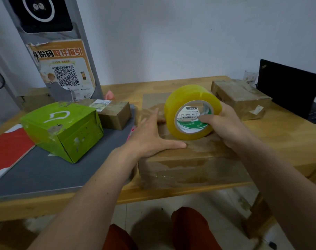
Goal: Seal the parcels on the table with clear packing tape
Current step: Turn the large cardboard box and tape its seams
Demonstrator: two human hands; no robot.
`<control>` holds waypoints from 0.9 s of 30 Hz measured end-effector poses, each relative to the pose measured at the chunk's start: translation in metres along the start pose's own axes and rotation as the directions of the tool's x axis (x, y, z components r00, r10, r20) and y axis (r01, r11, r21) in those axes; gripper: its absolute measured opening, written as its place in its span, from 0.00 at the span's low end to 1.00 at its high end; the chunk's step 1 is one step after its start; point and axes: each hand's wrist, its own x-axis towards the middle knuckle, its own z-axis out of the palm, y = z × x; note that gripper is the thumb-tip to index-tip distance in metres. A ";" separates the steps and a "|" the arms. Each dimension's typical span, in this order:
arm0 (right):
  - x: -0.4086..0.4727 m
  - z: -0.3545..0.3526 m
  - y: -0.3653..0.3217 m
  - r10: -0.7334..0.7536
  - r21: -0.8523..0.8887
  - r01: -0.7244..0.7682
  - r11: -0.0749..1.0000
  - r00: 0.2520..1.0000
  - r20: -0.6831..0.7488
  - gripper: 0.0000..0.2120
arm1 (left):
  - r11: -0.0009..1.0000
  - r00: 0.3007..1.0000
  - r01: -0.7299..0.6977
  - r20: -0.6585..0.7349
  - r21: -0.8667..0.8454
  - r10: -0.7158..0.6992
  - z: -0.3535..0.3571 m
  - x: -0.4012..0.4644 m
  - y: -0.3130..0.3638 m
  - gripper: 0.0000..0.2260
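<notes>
Wooden bench (272, 141) against a pale wall, one person taping a brown parcel (188, 165) at its middle.

Right hand (225, 127) grips the tape roll (191, 112), fingers behind it and thumb hooked into the core; the roll stands on edge on top of the parcel, just right of the left hand (150, 136). That left hand lies flat and released, fingers straight, pressing the parcel's lid, thumb pointing toward the roll's foot. Tape on the roll looks yellowish, with a green-and-white label inside the cardboard core. Glossy, wrinkled tape strips already cross the parcel's top and front. To the left, a scuffed green box (63, 130) and a small labelled carton (112, 112) sit on a grey mat (45, 174); another taped parcel (242, 98) lies at the back right, near a black laptop (288, 87).
</notes>
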 end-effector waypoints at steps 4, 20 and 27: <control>0.005 -0.016 -0.005 -0.040 -0.091 0.035 0.995 0.998 -0.047 0.12 | 0.999 0.999 0.028 0.023 0.046 -0.029 -0.002 -0.002 0.003 0.67; -0.004 -0.057 0.006 -0.011 -0.084 0.006 0.996 0.998 -0.062 0.07 | 0.991 0.996 0.045 0.072 0.122 -0.054 -0.004 -0.004 0.011 0.64; -0.004 -0.088 -0.009 -0.111 -0.141 0.095 0.985 0.988 -0.106 0.15 | 0.992 0.995 0.062 0.072 0.109 -0.070 -0.005 -0.004 0.006 0.65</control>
